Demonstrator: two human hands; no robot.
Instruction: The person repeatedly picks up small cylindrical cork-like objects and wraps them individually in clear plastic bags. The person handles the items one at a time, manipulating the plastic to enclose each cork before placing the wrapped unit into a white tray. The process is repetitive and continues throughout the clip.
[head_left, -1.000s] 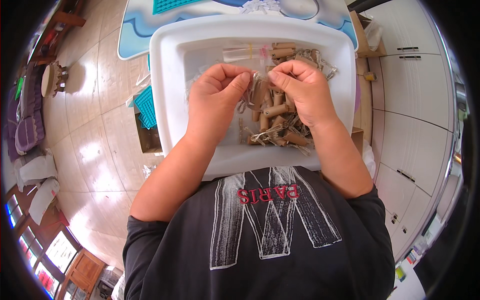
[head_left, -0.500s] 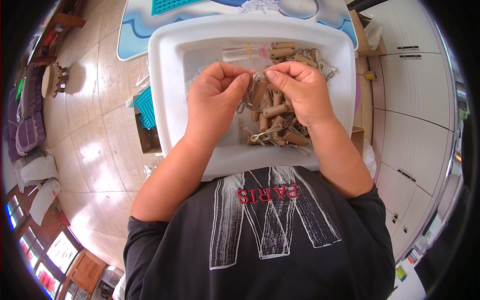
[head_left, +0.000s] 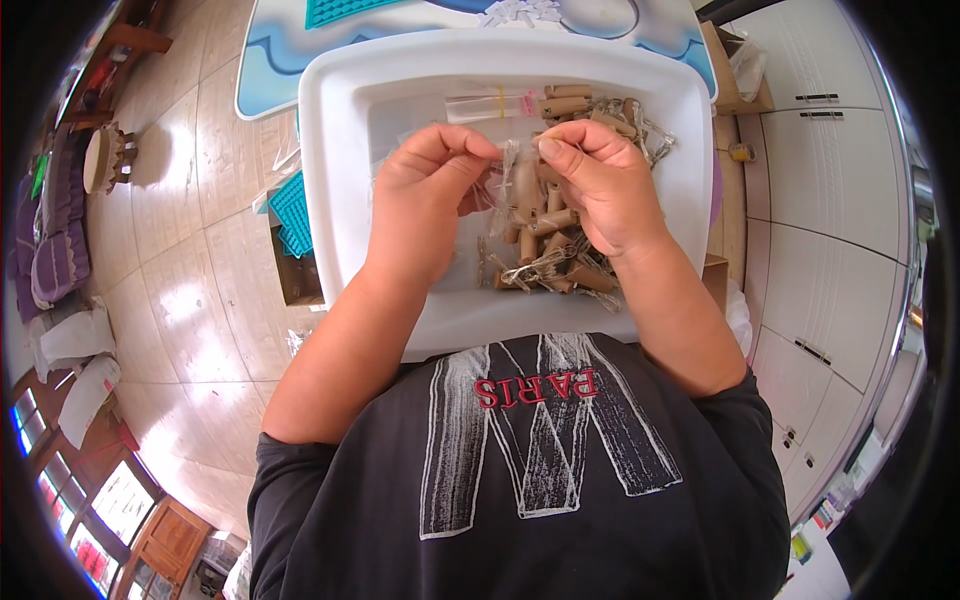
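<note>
Over the white tub, I hold a small clear plastic bag by its upper edge. Inside it show a tan cork-like cylinder and a bundle of thin pale wire. My left hand pinches the bag's left side with thumb and forefinger. On the right side, my right hand pinches the edge between thumb and fingertips. Below and behind the bag lies a heap of tan cylinders with coiled thin wires. A stack of flat clear bags with a yellow band rests at the tub's far side.
The tub stands partly on a blue-and-white table, where small white pieces and a teal textured mat lie. Left of the tub is a cardboard box with teal mats. White cabinets line the right side.
The bag with its cylinder and wire has turned and come more upright between my hands. My left fingers have shifted their pinch slightly; my right hand has moved a little to the right.
</note>
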